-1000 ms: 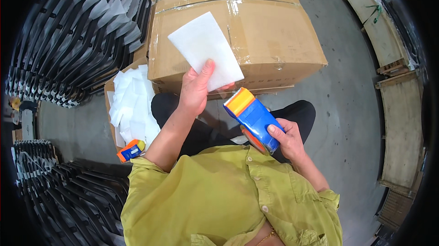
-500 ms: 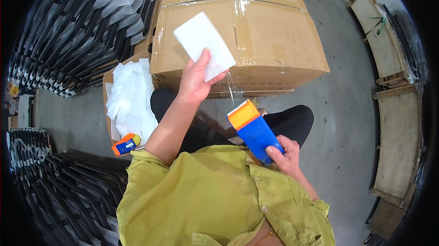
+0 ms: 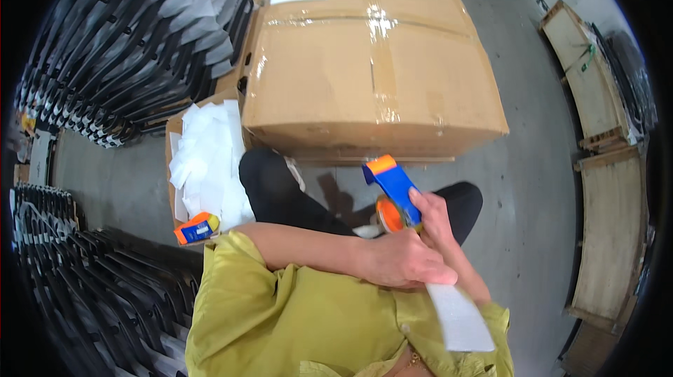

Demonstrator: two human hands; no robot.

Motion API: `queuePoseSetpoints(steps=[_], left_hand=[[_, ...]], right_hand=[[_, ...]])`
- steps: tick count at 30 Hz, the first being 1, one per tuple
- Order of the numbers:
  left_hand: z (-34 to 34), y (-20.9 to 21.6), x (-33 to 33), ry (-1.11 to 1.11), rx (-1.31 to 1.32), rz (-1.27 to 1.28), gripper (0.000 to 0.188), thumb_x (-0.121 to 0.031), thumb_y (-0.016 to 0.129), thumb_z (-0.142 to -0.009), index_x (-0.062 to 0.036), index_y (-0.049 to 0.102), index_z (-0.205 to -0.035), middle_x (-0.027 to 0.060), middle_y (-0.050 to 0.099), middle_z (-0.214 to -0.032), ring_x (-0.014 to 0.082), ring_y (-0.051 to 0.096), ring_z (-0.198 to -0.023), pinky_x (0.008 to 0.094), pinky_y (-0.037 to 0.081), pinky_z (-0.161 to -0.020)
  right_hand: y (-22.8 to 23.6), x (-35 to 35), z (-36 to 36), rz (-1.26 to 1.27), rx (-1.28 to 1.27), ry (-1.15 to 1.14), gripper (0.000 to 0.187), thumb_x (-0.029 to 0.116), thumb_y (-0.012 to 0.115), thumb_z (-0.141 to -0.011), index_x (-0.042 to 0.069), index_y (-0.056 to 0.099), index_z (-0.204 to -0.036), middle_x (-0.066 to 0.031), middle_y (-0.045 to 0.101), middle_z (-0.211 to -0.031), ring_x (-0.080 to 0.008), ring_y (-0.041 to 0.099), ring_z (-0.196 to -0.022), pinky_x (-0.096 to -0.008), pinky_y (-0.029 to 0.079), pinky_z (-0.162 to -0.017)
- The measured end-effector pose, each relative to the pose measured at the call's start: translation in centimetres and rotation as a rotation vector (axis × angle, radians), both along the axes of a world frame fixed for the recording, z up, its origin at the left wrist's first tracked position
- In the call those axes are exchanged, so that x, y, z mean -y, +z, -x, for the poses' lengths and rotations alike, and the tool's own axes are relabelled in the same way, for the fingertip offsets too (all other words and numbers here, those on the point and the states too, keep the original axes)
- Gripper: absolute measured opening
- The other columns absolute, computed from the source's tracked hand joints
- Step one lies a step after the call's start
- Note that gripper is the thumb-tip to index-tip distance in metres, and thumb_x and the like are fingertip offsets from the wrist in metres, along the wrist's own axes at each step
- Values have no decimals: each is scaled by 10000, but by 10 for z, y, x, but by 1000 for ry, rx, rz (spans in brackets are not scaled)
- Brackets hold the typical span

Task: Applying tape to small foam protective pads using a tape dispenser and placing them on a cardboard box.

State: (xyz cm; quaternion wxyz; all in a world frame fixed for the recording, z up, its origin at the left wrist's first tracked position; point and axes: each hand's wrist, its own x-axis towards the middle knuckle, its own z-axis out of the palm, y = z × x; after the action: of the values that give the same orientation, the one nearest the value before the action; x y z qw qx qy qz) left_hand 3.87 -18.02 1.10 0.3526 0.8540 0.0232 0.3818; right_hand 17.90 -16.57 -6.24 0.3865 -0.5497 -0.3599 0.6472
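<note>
While the right hand [image 3: 432, 217] grips a blue-and-orange plastic tape dispenser [image 3: 396, 188] on the near side of the large brown cardboard box [image 3: 315, 62], seemingly to leave its toothed end free, the left hand [image 3: 406, 259], farther from that box, grasps one end of a white foam-like sheet [image 3: 459, 317], apparently so most lies uncovered.

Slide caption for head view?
Left hand holds a white sheet; right hand grips a blue-and-orange tape dispenser.
</note>
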Motion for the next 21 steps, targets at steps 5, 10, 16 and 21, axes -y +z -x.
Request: queuePoseSetpoints(steps=[5, 10, 16, 21], left_hand=[[100, 47, -126, 1064, -212, -538, 340, -37, 532, -703, -71, 537, -1042, 95, 601, -912, 246, 607, -753, 319, 509, -620], [215, 10, -241, 1416, -729, -606, 433, -24, 477, -752, -164, 452, -1161, 126, 549, -972, 300, 557, -834, 368, 465, -712], [234, -55, -321, 1517, -1042, -352, 422, -89, 440, -812, -228, 401, -1209, 126, 502, -1004, 297, 515, -903, 394, 407, -801], [219, -57, -339, 1466, -1036, -234, 404, -288, 451, -848, -255, 383, -1245, 146, 464, -1132, 341, 454, -1039, 481, 298, -923]], right_hand=[[0, 16, -41, 62, -45, -152, 286, 254, 592, -816, -29, 586, -782, -30, 574, -690, -62, 488, -591, -212, 392, -547], [-7, 21, -48, 89, -14, -176, 273, 251, 605, -808, -6, 574, -720, -15, 559, -651, -54, 455, -556, -200, 368, -526], [-14, 24, -39, 172, 13, -172, 243, 217, 603, -811, -9, 585, -722, -5, 562, -643, -47, 457, -542, -201, 371, -511], [-6, 20, -34, 209, 49, -153, 250, 219, 601, -813, -16, 596, -727, -12, 573, -652, -49, 469, -543, -205, 379, -507]])
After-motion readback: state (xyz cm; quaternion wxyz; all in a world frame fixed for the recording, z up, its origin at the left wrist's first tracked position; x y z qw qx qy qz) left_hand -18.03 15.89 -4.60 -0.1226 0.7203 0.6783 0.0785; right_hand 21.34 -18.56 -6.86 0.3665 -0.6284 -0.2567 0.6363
